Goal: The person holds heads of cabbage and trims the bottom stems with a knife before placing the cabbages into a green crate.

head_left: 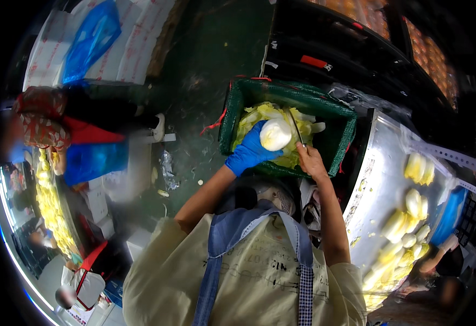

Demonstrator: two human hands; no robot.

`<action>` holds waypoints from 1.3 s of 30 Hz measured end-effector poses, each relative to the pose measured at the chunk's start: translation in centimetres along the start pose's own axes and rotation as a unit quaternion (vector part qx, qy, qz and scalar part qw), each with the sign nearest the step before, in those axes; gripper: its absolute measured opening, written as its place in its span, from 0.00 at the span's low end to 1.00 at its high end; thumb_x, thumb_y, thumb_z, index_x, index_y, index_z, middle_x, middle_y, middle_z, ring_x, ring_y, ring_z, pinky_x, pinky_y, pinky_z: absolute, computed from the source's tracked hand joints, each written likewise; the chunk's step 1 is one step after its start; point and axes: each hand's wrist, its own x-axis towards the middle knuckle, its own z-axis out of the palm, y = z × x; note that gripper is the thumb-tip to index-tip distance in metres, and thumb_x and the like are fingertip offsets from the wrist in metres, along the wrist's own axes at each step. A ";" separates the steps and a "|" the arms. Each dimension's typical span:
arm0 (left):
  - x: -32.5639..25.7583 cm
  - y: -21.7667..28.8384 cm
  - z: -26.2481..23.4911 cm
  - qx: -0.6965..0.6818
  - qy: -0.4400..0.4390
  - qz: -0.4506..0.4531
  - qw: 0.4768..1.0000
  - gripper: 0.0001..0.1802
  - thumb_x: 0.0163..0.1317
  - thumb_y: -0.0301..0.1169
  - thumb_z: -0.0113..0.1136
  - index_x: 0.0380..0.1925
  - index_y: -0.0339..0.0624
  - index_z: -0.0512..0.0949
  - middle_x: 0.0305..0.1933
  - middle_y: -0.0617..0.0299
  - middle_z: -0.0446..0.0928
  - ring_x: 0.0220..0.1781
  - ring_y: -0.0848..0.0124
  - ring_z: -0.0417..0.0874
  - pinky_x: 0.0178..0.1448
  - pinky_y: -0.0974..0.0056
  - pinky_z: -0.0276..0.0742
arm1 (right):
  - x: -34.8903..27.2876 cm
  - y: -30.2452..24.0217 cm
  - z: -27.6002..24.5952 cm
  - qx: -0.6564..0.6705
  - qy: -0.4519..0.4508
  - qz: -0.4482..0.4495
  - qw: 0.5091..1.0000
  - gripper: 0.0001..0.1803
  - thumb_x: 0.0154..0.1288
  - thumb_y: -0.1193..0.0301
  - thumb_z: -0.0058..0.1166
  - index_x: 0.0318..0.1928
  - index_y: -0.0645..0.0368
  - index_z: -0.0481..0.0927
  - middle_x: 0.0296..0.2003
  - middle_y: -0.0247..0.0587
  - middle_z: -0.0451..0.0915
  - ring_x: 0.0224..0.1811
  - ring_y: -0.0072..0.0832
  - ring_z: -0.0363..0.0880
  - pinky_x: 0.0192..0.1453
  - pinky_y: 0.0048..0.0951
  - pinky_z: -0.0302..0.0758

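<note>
My left hand (pixel 250 148), in a blue glove, is closed round a napa cabbage (pixel 275 135) whose pale cut base faces up. Bare and gloveless, my right hand (pixel 310 161) grips a knife (pixel 295 126); its narrow blade points away from me, just right of the cabbage. I cannot tell whether the blade touches it. Both hands are over a green woven bin (pixel 290 88), which holds loose yellow-green cabbage leaves (pixel 247 120).
Right of me, a metal table (pixel 378 157) bears several trimmed cabbages (pixel 403 224). Black crates (pixel 346 49) stand beyond the bin. Co-workers (pixel 42 117) are at the left beside another cabbage-covered table (pixel 53 201). Scraps and crumpled plastic (pixel 168 169) lie on the dark floor (pixel 194 70).
</note>
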 end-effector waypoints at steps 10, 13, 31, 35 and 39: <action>-0.1 0.3 1.6 0.227 0.054 0.071 0.970 0.55 0.30 0.49 0.75 0.57 0.34 0.57 0.55 0.45 0.64 0.56 0.49 0.66 0.60 0.52 0.62 | -2.1 -5.0 3.4 0.262 0.126 -0.169 0.942 0.20 0.48 0.75 0.65 0.37 0.62 0.65 0.31 0.34 0.70 0.30 0.18 0.69 0.34 0.21 0.71; 0.0 -0.5 1.6 0.189 0.037 0.065 0.979 0.55 0.30 0.45 0.76 0.57 0.36 0.57 0.55 0.47 0.64 0.58 0.54 0.66 0.61 0.55 0.63 | -2.3 -4.7 3.0 0.328 0.089 -0.178 0.924 0.20 0.47 0.77 0.64 0.36 0.60 0.65 0.29 0.32 0.68 0.29 0.18 0.68 0.32 0.19 0.69; 0.6 -0.7 -2.7 -0.522 0.079 -0.196 0.826 0.27 0.58 0.39 0.56 0.56 0.41 0.65 0.53 0.56 0.72 0.52 0.64 0.74 0.56 0.60 0.71 | -0.2 -2.8 0.5 0.091 0.231 -0.181 0.952 0.23 0.46 0.74 0.61 0.44 0.64 0.68 0.32 0.37 0.71 0.34 0.25 0.71 0.40 0.24 0.70; 0.5 -1.2 -2.5 -0.460 -0.022 -0.202 0.864 0.27 0.58 0.36 0.55 0.57 0.40 0.63 0.53 0.56 0.72 0.53 0.64 0.74 0.57 0.60 0.71 | -0.4 -4.5 2.6 0.213 0.085 -0.239 0.944 0.29 0.49 0.69 0.65 0.50 0.66 0.67 0.35 0.34 0.70 0.36 0.22 0.69 0.42 0.25 0.68; 0.5 -1.0 -1.5 -0.390 -0.050 -0.178 0.902 0.32 0.55 0.31 0.60 0.59 0.41 0.61 0.54 0.58 0.70 0.54 0.67 0.72 0.57 0.64 0.70 | -1.0 -6.2 3.1 0.206 0.028 -0.211 0.955 0.26 0.48 0.71 0.64 0.46 0.67 0.67 0.38 0.38 0.73 0.37 0.24 0.71 0.43 0.24 0.70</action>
